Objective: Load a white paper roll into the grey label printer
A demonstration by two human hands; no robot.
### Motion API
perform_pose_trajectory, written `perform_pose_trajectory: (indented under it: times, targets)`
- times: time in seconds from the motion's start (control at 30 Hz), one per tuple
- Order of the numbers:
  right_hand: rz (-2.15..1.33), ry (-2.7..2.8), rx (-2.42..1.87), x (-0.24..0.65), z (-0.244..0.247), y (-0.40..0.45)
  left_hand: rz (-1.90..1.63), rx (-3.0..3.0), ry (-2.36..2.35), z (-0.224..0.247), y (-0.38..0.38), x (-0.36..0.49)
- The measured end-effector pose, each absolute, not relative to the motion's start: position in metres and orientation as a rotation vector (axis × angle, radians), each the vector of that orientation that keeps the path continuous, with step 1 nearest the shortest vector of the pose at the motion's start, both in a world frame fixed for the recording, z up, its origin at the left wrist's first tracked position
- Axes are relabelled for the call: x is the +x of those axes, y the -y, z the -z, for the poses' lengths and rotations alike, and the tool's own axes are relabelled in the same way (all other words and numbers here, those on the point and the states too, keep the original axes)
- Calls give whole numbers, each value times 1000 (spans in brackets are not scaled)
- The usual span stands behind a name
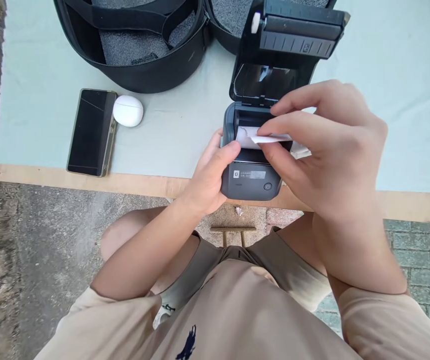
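The pale-covered counter (177,142) spreads across the scene, and on its far side lies an open black zippered case (162,75), cut off by the far edge of view, its right half partly behind the raised lid (301,37) of a dark printer (250,182). That printer sits at the counter's near edge, right of the middle; whether it rests there or is held just above is hard to tell. The left hand (209,177) has a firm grip on the printer's left side, thumb over the rim, other fingers mostly hidden underneath. The right hand (327,135) has a narrow grip, thumb and fingers pinching the loose end of the white paper (245,137) in the open compartment. The step in hand seems to be handling that end; the next move likely calls for a light pinch, with the body kept steady and the paper uncreased. The right hand covers the compartment's right side and most of a white scrap (300,150) beside it. Smaller still, the print on the front label (252,174) is too fine to read.
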State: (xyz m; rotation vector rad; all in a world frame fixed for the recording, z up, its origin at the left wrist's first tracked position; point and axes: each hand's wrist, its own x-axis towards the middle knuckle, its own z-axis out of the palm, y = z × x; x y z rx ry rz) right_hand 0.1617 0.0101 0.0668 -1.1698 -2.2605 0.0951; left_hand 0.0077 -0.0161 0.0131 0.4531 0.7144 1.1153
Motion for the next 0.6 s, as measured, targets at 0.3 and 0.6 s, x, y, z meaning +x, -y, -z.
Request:
perform_pose_trajectory:
  times: [0.3,0.6]
  targets:
    - [-217,2393,-872,167,-62,10,-1127,506,-675,-14,17,4]
    - [-179,2246,-1073,179,-52,8,-1101,649,-751,-16,14,6]
